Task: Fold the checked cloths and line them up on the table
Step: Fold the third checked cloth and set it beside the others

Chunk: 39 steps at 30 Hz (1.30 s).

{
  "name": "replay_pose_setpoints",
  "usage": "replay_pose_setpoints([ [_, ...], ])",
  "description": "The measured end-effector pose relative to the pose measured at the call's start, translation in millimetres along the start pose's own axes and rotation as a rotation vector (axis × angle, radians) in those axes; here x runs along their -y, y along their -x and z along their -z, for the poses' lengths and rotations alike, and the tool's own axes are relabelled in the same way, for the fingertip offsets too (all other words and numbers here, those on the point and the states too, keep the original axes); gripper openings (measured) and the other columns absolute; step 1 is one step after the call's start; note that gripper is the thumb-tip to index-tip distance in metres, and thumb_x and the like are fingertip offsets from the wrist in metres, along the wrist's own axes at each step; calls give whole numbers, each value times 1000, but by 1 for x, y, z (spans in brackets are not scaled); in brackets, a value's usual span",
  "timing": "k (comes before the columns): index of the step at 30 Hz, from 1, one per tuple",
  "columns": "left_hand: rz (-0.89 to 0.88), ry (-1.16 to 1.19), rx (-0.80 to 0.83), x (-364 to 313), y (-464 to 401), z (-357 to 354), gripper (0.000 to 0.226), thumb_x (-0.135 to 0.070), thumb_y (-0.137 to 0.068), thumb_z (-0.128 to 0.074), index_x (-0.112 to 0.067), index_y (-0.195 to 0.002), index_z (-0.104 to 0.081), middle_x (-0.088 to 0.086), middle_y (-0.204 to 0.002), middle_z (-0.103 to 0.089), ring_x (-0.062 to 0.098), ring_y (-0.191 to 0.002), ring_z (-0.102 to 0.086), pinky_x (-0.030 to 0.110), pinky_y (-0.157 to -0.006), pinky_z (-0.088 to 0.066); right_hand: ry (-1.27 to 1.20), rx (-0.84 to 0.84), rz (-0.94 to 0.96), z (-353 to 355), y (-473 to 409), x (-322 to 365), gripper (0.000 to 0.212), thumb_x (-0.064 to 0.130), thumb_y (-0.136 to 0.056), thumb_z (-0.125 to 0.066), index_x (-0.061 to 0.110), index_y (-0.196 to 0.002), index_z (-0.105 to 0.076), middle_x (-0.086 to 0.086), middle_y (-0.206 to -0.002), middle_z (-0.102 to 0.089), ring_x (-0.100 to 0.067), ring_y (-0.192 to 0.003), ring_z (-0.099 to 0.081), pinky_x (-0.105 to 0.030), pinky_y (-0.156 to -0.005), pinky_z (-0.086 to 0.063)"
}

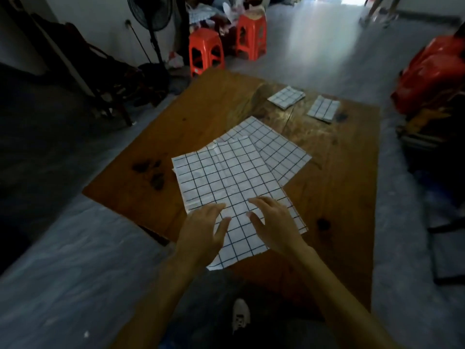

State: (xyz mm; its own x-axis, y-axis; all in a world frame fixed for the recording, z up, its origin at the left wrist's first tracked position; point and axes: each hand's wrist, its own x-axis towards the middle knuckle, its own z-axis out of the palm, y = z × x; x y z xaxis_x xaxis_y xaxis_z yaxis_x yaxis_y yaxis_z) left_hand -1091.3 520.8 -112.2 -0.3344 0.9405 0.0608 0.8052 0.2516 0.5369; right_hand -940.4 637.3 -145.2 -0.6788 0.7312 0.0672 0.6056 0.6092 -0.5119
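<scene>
Pressing down on the top cloth (pixel 226 182) near the lower middle of the frame, I have both hands flat-ish on it: my left hand (pixel 203 230) with fingers spread and only loosely bent, my right hand (pixel 273 222) the same, neither one pinching or holding any fabric. This cloth lies spread on the counter (pixel 339 197), its near corner hanging just past the counter's edge toward me. A second open cloth (pixel 279 149) sits under it, sticking out toward the upper right. Two folded cloths (pixel 286 97) (pixel 323 109) wait near the far right of the counter, just beside each other but not squared up.

My worry is the overlap. If I lift an edge of the top cloth carelessly, I may catch the one beneath and drag or fold both together, giving a lumpy, crooked bundle. The corner hanging off the edge could also let the whole cloth slide toward my lap once my hands let up. There is a ridge running up the top cloth near its far left side; folding over that without smoothing it would probably set a skewed crease, so the checks would not match. And the two finished pieces sit at different angles, so a third placed by eye may make a ragged line.
</scene>
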Motion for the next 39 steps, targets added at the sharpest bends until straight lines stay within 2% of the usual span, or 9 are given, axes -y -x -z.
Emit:
replay_pose_setpoints([
  [9, 34, 14, 181, 68, 10, -76, 42, -40, -93, -53, -15, -127, -55, 3, -126, -59, 19, -118, -52, 35, -100, -39, -36, 113, -141, -66, 9, -3, 41, 34, -98, -49, 18, -135, -50, -3, -135, -54, -18, -126, -45, -34, -108, -33],
  [16, -113, -217, 454, 117, 38, -126, 71, -37, -69, -81, -15, -130, -52, 18, -137, -46, 35, -126, -44, 46, -100, -41, -28, 116, -284, -107, 22, -1, 37, 30, -97, -48, 15, -130, -53, -6, -129, -57, -20, -121, -49, -42, -102, -42],
  [22, -211, -200, 339, 131, 36, -133, 46, -11, -72, -75, -15, -115, -60, 17, -120, -54, 34, -113, -51, 45, -89, -47, -43, 81, -355, -124, 39, 14, 37, 28, -96, -52, 17, -131, -53, -6, -129, -56, -21, -121, -49, -39, -103, -39],
  [27, -317, -160, 286, 145, 28, -129, 22, -11, -77, -73, -12, -98, -67, 15, -108, -62, 32, -104, -57, 44, -87, -45, -31, 89, -399, -136, 45, 21, 40, 31, -95, -54, 16, -133, -52, -7, -133, -54, -23, -123, -46, -39, -105, -37],
  [31, -272, -18, 236, 140, 17, -116, 19, -11, -77, -72, -14, -93, -61, 6, -94, -62, 22, -91, -55, 32, -83, -40, -31, 156, -339, -140, 48, 28, 50, 29, -89, -62, 20, -136, -47, -4, -140, -46, -21, -132, -36, -35, -112, -22],
  [33, -291, 26, 169, 134, 8, -102, 19, -13, -77, -72, -15, -91, -58, 4, -87, -60, 16, -83, -51, 25, -83, -34, -27, 104, -303, -138, 43, 37, 44, 25, -88, -63, 20, -131, -53, -2, -134, -52, -19, -129, -40, -36, -111, -21],
  [35, -354, 52, 114, 125, -2, -82, 8, -21, -85, -58, -15, -90, -55, 4, -84, -58, 14, -80, -46, 25, -82, -33, -9, -15, -302, -128, 34, 45, 26, 23, -92, -58, 19, -117, -62, -1, -119, -63, -18, -116, -52, -38, -109, -28],
  [37, -429, 19, 117, 116, -11, -62, 20, -31, -86, -49, -15, -96, -55, 4, -89, -59, 16, -85, -49, 33, -88, -38, 20, -112, -313, -112, 23, 52, 19, 23, -94, -54, 19, -107, -67, -1, -106, -69, -18, -103, -59, -39, -105, -34],
  [39, -506, -56, 99, 107, -21, -41, 26, -29, -83, -55, -13, -104, -57, 7, -94, -64, 23, -90, -58, 43, -93, -41, 49, -174, -287, -93, 13, 61, 18, 23, -94, -54, 18, -104, -69, 0, -101, -71, -17, -98, -62, -38, -101, -36],
])
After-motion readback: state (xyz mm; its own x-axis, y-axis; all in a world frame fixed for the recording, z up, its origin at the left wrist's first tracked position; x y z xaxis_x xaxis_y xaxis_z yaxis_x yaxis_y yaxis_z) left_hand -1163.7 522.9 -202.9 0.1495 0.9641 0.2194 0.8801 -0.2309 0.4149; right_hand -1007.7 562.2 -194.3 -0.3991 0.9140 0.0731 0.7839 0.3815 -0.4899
